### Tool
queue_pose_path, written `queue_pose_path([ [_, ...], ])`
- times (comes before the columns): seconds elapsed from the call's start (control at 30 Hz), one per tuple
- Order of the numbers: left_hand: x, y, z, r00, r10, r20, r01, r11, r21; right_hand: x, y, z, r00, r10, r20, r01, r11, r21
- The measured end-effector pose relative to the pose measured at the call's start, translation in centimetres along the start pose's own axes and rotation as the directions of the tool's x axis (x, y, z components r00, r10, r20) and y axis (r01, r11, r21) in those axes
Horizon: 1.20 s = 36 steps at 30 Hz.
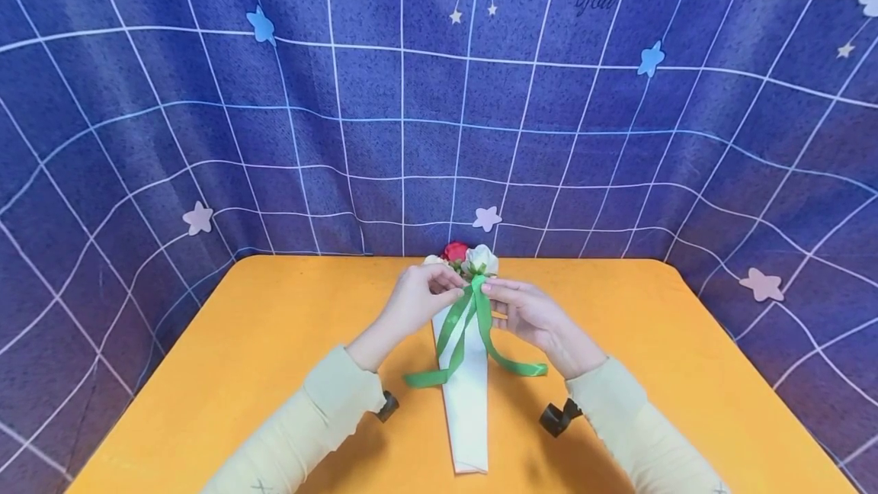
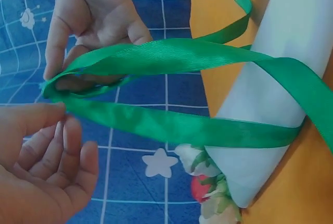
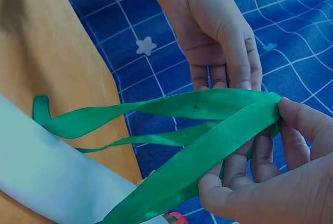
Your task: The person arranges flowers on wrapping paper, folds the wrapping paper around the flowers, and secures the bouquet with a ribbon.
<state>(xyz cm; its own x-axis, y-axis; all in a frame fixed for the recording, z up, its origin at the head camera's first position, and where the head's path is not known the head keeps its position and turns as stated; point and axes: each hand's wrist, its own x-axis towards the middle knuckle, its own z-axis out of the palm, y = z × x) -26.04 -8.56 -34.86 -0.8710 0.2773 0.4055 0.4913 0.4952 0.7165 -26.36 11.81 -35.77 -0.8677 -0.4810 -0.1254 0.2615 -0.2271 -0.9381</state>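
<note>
A green ribbon (image 1: 482, 322) rises in a bend from a long white paper-wrapped bouquet (image 1: 468, 418), its two loose tails trailing to either side. With thumb and fingertips my left hand (image 1: 417, 299) pinches the ribbon near its top. My right hand (image 1: 535, 319) pinches the same bend from the other side; the right wrist view shows its thumb on the ribbon (image 3: 208, 104) and fingers behind. A red flower (image 1: 456, 251) and a white flower (image 1: 481, 259) show at the bouquet's far end. Ribbon partly hides the left fingertips in the right wrist view.
The bouquet lies on an orange table (image 1: 295, 326), its narrow end towards me. Behind the table's far edge hangs a blue gridded curtain (image 1: 425, 151) with stars. A black wrist piece (image 1: 559, 418) shows beneath the right sleeve.
</note>
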Motion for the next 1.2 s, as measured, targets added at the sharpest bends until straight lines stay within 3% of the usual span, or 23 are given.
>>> queue_pose_path([
  [0.27,0.4,-1.8,1.1,0.999,-0.027,0.038,0.026,0.999,0.031,0.3,0.2,0.0,0.999,-0.012,-0.036,0.011,1.000,-0.022],
  [0.53,0.6,-2.8,1.5,0.981,-0.134,0.143,0.149,0.984,-0.100,0.7,0.8,0.1,0.984,-0.119,-0.133,0.096,0.981,-0.167],
  [0.67,0.6,-2.6,1.6,0.962,-0.184,0.204,0.229,0.947,-0.224,1.2,1.5,0.0,0.961,-0.205,-0.187,0.141,0.941,-0.307],
  [0.83,0.6,-2.9,1.9,0.934,-0.242,0.262,0.326,0.877,-0.352,1.5,2.0,0.1,0.932,-0.294,-0.213,0.179,0.883,-0.433],
  [1.03,0.5,-3.7,2.5,0.908,-0.269,0.322,0.382,0.846,-0.371,1.8,2.1,0.5,0.918,-0.327,-0.227,0.202,0.874,-0.441],
  [1.2,0.3,-4.1,3.0,0.900,-0.250,0.358,0.394,0.818,-0.419,2.1,2.3,0.6,0.910,-0.336,-0.243,0.201,0.870,-0.451],
])
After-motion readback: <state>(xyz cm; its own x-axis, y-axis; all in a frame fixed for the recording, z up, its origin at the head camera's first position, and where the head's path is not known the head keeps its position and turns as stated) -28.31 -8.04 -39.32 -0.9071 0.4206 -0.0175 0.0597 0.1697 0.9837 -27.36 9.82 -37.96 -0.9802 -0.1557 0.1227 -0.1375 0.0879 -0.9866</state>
